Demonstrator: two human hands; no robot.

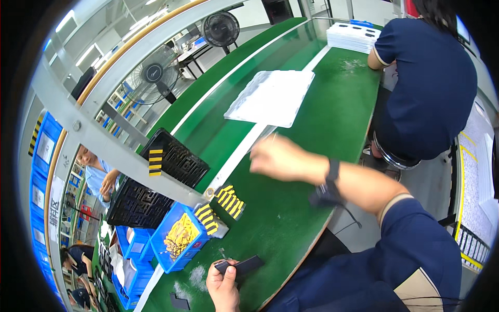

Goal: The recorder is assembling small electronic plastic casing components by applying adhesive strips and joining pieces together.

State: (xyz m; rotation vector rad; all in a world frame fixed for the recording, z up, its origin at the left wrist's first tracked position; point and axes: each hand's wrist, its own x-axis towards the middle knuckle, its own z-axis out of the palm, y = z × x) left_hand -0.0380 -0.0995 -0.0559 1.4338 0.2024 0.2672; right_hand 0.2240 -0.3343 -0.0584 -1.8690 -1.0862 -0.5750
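Low on the green bench, my left hand [223, 285] is closed round a flat black rectangular piece [248, 266], thumb on top. A small black flat part [179, 301] lies on the bench to the left of that hand. My right hand [278, 157] is stretched out over the middle of the bench, short of a white sheet-like tray [273, 96]. Its fingers are curled and smeared by motion, so whatever they may hold does not show. A black device [325, 195] is strapped to my right wrist.
A blue bin [162, 254] of yellow pieces [182, 236] stands left of my left hand, by a post with striped tape [228, 202]. Black crates [140, 200] lean behind it. Stacked white trays [352, 37] and a seated person [431, 88] are at far right.
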